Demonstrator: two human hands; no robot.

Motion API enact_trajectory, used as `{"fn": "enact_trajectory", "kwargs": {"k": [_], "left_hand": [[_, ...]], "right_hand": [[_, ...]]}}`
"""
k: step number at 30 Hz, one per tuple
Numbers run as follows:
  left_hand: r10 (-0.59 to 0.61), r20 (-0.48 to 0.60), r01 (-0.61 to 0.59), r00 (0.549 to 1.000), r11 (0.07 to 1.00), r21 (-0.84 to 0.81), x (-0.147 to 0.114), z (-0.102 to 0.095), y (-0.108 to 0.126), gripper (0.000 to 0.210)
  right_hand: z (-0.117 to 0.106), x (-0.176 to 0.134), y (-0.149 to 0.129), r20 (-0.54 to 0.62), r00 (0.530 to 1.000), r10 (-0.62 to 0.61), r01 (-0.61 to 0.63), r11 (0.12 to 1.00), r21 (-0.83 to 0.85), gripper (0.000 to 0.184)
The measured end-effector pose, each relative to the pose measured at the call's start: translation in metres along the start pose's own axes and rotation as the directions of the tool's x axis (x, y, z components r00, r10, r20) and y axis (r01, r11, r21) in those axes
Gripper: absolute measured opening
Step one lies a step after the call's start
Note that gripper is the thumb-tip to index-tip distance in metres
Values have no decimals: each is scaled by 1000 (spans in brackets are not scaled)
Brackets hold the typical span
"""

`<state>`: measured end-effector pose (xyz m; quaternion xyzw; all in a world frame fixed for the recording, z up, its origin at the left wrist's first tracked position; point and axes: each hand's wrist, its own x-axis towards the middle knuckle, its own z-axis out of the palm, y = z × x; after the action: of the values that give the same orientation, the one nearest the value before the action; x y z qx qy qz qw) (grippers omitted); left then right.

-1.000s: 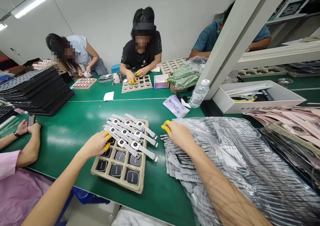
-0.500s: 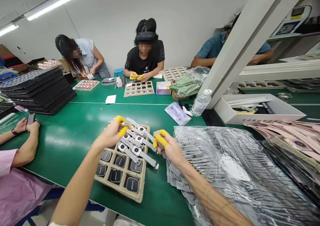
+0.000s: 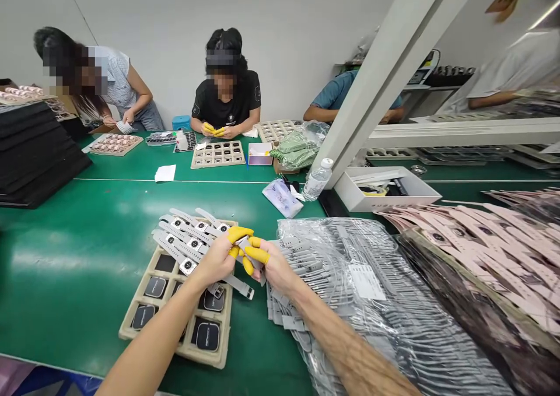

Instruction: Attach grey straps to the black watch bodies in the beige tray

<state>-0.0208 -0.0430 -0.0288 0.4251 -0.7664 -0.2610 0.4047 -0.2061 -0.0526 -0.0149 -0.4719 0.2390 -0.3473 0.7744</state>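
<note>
My left hand (image 3: 222, 257) and my right hand (image 3: 268, 262) meet over the tray's right side, yellow finger cots on their fingertips. Between them is a small silver-grey smartwatch piece (image 3: 243, 242), mostly covered by the fingers. My left hand pinches it. My right hand is closed on a grey watch strap, whose end hangs below the fingers. Several smartwatches (image 3: 195, 244) with grey straps lie face down in rows across the far part of a beige compartment tray (image 3: 223, 349). Black square watch faces or covers (image 3: 207, 336) sit in the nearer compartments.
To the right lies a plastic-covered pile of grey straps (image 3: 350, 267), with pink-strapped watches (image 3: 481, 232) beyond. A water bottle (image 3: 317, 180), tissue pack (image 3: 282, 198) and white box (image 3: 387, 195) stand behind. Co-workers sit across the table (image 3: 87, 232); black trays (image 3: 39, 151) are stacked left.
My hands, apart before, have come together around the held piece. The view has turned right, so the neighbour holding a phone on the left is out of sight.
</note>
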Motion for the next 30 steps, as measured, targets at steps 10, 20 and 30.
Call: {"fn": "enact_trajectory", "kwargs": {"k": [10, 20, 30], "left_hand": [[78, -83, -64, 994, 985, 158, 0, 5, 3, 46], [118, 33, -123, 992, 965, 231, -5, -9, 12, 46], [53, 73, -63, 996, 989, 135, -2, -9, 8, 43]], "right_hand": [[11, -4, -9, -56, 998, 29, -15, 973, 231, 40], [4, -4, -10, -55, 990, 133, -120, 973, 196, 41], [4, -5, -11, -48, 990, 131, -122, 981, 152, 45]]}}
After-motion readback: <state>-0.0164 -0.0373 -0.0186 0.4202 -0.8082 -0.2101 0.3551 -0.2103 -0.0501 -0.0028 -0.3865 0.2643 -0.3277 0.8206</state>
